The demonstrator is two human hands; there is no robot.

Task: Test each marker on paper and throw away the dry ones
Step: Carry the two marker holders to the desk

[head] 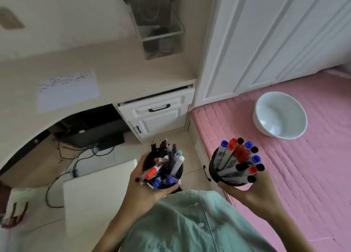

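We have a cup in each hand; our left hand (140, 185) curls round the left cup (163, 175), a dark holder crammed with mixed pens and a few markers lying at all angles, and our right hand (245, 187) cradles the right cup (220, 168) from below, fingers wrapped on its wall, with its markers (239, 160) standing cap-up in a tidy bunch of red, blue and black. Both grips look firm and fully closed on the cups; neither hand has a finger free.

We judge each marker light, stiff and smooth-barrelled, so a little slippery; the cap end is the natural place to pinch and draw one out, and the right bunch should come away one at a time more cleanly than the tangle on the left. The loaded cups are top-heavy, we think, and a tilt could spill them.

The paper (68, 90), already bearing small marks, lies flat on the desk (133, 75), well apart from us and ahead to the left; the desk's curved edge runs between. A white bowl (280, 115) sits on the pink bed (303, 175) to the right, near the right cup; whether it serves for discards we cannot tell. The bed and the bare desk beside the paper both offer room to set a cup down; cables and a white board crowd the floor below.
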